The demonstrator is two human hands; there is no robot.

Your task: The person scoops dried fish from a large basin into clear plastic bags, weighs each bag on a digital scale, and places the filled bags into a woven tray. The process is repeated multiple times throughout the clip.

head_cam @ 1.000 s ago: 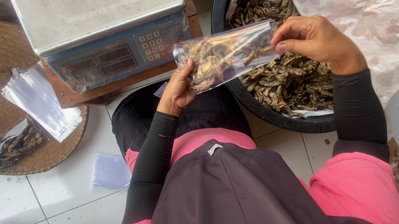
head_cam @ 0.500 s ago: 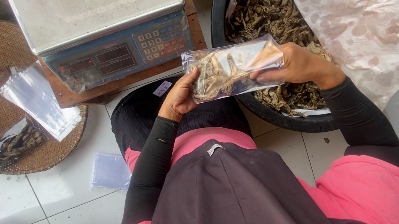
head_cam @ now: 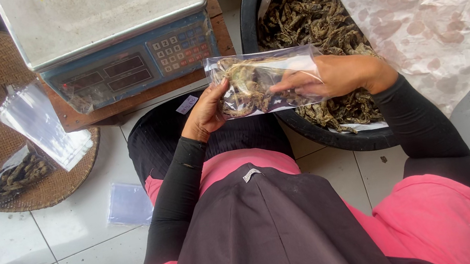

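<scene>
Clear bag of dried pieces, pinched at its ends by left hand and right hand just before the scale; mouth seemingly unsealed, liable to spill if tilted.

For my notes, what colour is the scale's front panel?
Blue, seen in the head view: scale's front panel.

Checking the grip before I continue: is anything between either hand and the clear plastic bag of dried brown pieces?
Nothing visible: left hand and right hand both grip the clear plastic bag directly.
</scene>
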